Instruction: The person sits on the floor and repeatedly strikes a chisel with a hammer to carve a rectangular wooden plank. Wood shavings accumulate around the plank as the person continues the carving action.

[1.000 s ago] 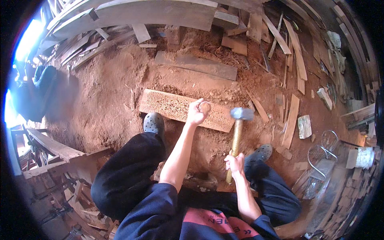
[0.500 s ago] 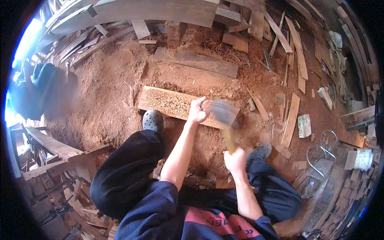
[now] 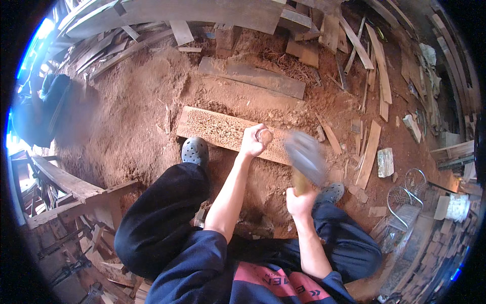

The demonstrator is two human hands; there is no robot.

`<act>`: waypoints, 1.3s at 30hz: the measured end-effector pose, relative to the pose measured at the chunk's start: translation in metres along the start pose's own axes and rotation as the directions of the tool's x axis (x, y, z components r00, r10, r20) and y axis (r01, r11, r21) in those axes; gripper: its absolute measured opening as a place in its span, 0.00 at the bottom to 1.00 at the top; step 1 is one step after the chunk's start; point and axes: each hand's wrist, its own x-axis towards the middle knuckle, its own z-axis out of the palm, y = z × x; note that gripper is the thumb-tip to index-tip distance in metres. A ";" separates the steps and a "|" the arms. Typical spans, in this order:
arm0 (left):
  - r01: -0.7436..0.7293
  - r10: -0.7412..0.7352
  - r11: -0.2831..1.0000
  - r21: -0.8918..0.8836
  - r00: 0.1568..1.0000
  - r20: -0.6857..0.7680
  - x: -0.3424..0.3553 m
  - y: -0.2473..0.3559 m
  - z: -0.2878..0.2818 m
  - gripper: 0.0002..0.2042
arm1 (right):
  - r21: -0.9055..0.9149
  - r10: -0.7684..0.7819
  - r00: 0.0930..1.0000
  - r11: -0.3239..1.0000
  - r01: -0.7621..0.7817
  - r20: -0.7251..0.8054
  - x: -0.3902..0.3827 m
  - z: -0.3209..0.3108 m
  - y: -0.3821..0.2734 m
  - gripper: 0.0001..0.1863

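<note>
Squatting over a carved plank [image 3: 228, 133] lying on the sawdust floor [image 3: 136, 121], the person is working with both hands. The left hand [image 3: 253, 142] is closing its grip around a short round-topped chisel [image 3: 264, 136], holding it upright on the plank's right half. The right hand [image 3: 299, 201] is wrapping its grip tight around a mallet handle [image 3: 299, 183], and the mallet head [image 3: 305, 156] is blurring with motion just at 4 o'clock of the chisel top, not touching it yet as far as I can tell. A grey clog [image 3: 195, 151] is sitting against the plank's near edge at 8 o'clock of the chisel, maybe pinning it.

Doing this well, I'd say: keeping the chisel steady and plumb, landing the mallet square on its top, and keeping the left fingers clear below the struck end. Scrap boards [image 3: 372, 147] are lying out at 3 o'clock.
</note>
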 end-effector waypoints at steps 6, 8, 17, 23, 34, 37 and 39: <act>0.114 -0.119 0.989 0.090 0.992 0.050 -0.003 -0.010 -0.007 0.05 | -0.398 0.439 0.880 0.851 -0.343 0.179 0.005 -0.005 0.049 0.10; 0.089 -0.095 0.993 0.078 0.993 0.076 0.000 -0.013 -0.007 0.06 | -0.247 0.636 0.748 0.768 -0.590 0.189 -0.003 -0.009 0.074 0.08; 0.159 -0.157 0.979 0.126 0.987 -0.032 0.003 -0.021 -0.015 0.08 | -0.111 0.858 0.402 0.456 -0.883 0.319 -0.042 -0.011 0.129 0.04; 0.037 -0.035 0.999 -0.035 0.997 0.070 0.011 -0.007 -0.014 0.05 | -0.084 0.860 0.410 0.453 -0.888 0.304 -0.041 -0.009 0.132 0.04; 0.256 -0.298 0.926 -0.277 0.947 -0.123 0.027 -0.003 -0.036 0.12 | -0.127 0.848 0.405 0.469 -0.874 0.342 -0.041 -0.006 0.142 0.05; 0.126 -0.173 0.950 -0.286 0.975 -0.142 0.026 -0.002 -0.023 0.13 | -0.162 0.841 0.339 0.438 -0.884 0.422 -0.034 -0.020 0.142 0.06; 0.067 -0.061 0.960 0.271 0.998 -0.028 0.013 -0.010 0.006 0.05 | -0.175 0.823 0.392 0.493 -0.852 0.411 -0.042 -0.016 0.160 0.07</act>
